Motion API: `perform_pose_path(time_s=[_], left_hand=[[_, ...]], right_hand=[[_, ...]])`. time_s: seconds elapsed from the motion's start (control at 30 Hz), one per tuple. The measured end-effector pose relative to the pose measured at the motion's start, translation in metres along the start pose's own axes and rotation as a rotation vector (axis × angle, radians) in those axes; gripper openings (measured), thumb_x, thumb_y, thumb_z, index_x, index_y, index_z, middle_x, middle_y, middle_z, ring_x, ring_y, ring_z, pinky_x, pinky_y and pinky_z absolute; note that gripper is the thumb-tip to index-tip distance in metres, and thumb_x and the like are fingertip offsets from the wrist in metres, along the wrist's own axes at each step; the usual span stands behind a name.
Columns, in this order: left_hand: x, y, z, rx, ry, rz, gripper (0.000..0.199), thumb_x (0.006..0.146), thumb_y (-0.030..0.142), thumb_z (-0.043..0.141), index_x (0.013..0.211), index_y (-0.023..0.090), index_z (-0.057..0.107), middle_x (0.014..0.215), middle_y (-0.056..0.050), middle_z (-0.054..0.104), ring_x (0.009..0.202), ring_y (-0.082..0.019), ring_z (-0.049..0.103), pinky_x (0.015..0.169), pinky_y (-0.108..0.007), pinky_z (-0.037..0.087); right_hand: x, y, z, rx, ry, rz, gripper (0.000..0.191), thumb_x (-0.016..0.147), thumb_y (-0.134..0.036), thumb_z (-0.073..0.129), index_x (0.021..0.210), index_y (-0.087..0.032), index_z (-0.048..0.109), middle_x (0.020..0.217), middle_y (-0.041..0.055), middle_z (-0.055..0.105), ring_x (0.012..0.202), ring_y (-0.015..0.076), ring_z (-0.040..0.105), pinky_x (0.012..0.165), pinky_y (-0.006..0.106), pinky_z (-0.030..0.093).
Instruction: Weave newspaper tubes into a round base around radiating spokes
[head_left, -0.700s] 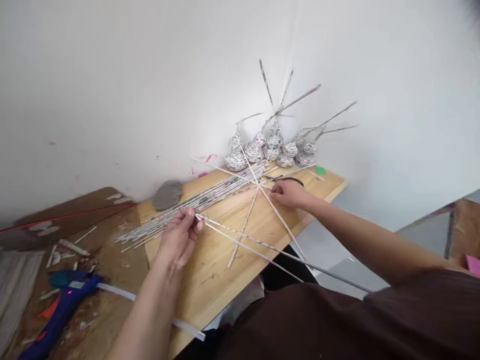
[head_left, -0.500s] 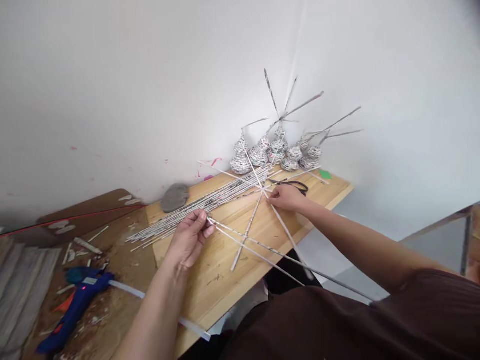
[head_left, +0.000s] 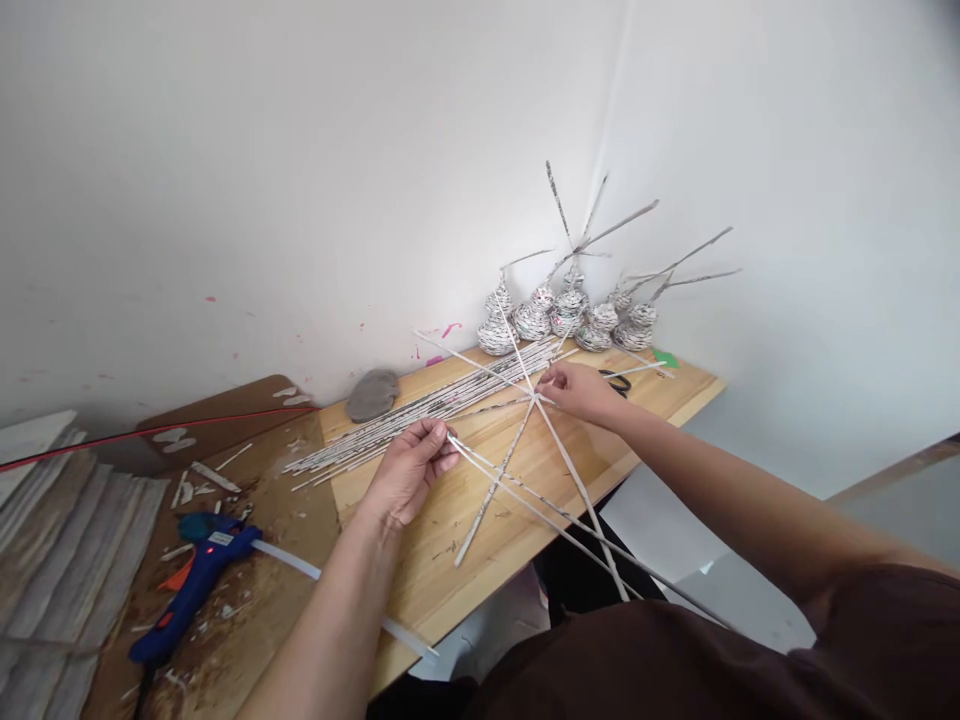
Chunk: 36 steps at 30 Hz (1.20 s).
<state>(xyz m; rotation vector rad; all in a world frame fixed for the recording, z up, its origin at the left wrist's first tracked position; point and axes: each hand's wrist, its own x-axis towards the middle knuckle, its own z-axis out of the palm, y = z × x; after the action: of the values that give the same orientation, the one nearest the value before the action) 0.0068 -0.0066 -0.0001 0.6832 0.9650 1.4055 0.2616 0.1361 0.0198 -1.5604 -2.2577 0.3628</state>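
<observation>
1. At the near edge I see dark clothing (head_left: 637,660), and the loose ends of two paper sticks (head_left: 525,495) reach toward it.
2. On the near left lies a blue glue gun (head_left: 199,585), among scraps on a stained brown board (head_left: 285,520). A translucent glue stick (head_left: 289,560) runs from it, its middle hidden from me by the left forearm. Further left I have a stack of grey sheets (head_left: 75,560).
3. My left hand (head_left: 416,465) is closed in a pinch, thumb against fingers, on the meeting ends of the two paper sticks, which slant across the star's near arms.
4. Over the middle of the wooden tabletop (head_left: 427,570) is the star of paper sticks (head_left: 534,398). My right hand (head_left: 574,388) has its fingers curled at the hub; whether they grip it, I cannot tell.
5. Just beyond the right hand, black scissors (head_left: 619,382) show only their handles; the hand blocks the rest.
6. Behind the star lies a bundle of paper sticks (head_left: 450,395), with a grey lump (head_left: 373,395) beside it.
7. Farthest, by the wall (head_left: 300,200), I see woven gourd shapes (head_left: 641,325), some with sticks jutting out, and a green scrap (head_left: 664,357) to their near right.
</observation>
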Motion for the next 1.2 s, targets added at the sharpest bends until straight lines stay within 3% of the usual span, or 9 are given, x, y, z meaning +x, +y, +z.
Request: perform_pose_path(time_s=[0.07,0.17,0.27,0.47,0.7,0.9,1.03,1.2], left_hand=[[-0.001,-0.001,0.001,0.009,-0.013,-0.001,0.035,0.061,0.032,0.088,0.078,0.014,0.063,0.077,0.0,0.062,0.065,-0.006,0.058,0.061,-0.018,0.056],[-0.001,-0.001,0.003,0.014,-0.026,0.005,0.038,0.058,0.033,0.09,0.076,0.014,0.062,0.073,0.0,0.061,0.064,-0.007,0.058,0.061,-0.018,0.056],[-0.001,-0.001,0.005,0.021,-0.016,0.031,0.041,0.056,0.037,0.09,0.075,0.014,0.062,0.067,0.001,0.06,0.061,-0.007,0.057,0.059,-0.017,0.054],[-0.001,-0.002,0.01,0.026,-0.036,0.062,0.044,0.052,0.039,0.091,0.075,0.013,0.063,0.071,-0.002,0.063,0.067,-0.009,0.059,0.063,-0.021,0.053],[-0.001,-0.001,0.009,0.02,-0.115,0.065,0.04,0.052,0.035,0.091,0.074,0.013,0.066,0.074,-0.001,0.063,0.071,-0.011,0.06,0.075,-0.028,0.052],[-0.007,0.007,0.012,0.002,-0.223,0.142,0.031,0.059,0.032,0.088,0.074,0.014,0.068,0.098,-0.006,0.069,0.093,-0.017,0.065,0.09,-0.034,0.049],[-0.005,0.011,0.01,0.074,-0.129,0.311,0.028,0.06,0.033,0.087,0.07,0.015,0.069,0.108,-0.008,0.069,0.103,-0.018,0.062,0.098,-0.033,0.042],[0.006,0.011,-0.002,0.161,0.05,0.373,0.033,0.054,0.038,0.088,0.068,0.016,0.068,0.079,-0.003,0.068,0.081,-0.015,0.061,0.085,-0.03,0.045]], right_hand=[[0.017,-0.007,0.002,-0.076,-0.018,-0.024,0.033,0.085,-0.039,0.057,0.104,-0.016,0.071,0.088,0.0073,0.073,0.077,0.0173,0.063,0.063,0.025,0.038],[0.037,-0.017,0.012,-0.242,-0.096,0.008,0.033,0.084,-0.042,0.057,0.092,-0.016,0.075,0.091,0.0114,0.074,0.083,0.0218,0.065,0.063,0.027,0.037],[0.041,-0.024,0.023,-0.315,-0.066,0.058,0.031,0.083,-0.042,0.056,0.082,-0.017,0.074,0.088,0.0128,0.074,0.082,0.0231,0.065,0.062,0.028,0.035],[0.025,-0.04,0.007,-0.139,-0.009,-0.04,0.034,0.081,-0.047,0.056,0.069,-0.019,0.071,0.065,0.0037,0.068,0.064,0.0177,0.06,0.057,0.027,0.033],[-0.001,-0.065,-0.018,0.027,0.014,-0.073,0.033,0.077,-0.047,0.061,0.066,-0.018,0.068,0.058,0.0007,0.064,0.058,0.0154,0.057,0.056,0.026,0.034],[-0.013,-0.093,-0.017,0.206,0.019,-0.156,0.031,0.081,-0.045,0.061,0.07,-0.017,0.069,0.056,0.0005,0.065,0.056,0.0147,0.062,0.056,0.025,0.04],[-0.001,-0.123,-0.008,0.292,-0.147,-0.097,0.028,0.081,-0.041,0.064,0.07,-0.016,0.069,0.05,0.0009,0.062,0.049,0.013,0.061,0.048,0.021,0.041],[0.014,-0.15,0.013,0.493,-0.278,-0.079,0.026,0.08,-0.036,0.069,0.068,-0.014,0.065,0.051,0.0018,0.061,0.045,0.0116,0.062,0.035,0.017,0.036]])
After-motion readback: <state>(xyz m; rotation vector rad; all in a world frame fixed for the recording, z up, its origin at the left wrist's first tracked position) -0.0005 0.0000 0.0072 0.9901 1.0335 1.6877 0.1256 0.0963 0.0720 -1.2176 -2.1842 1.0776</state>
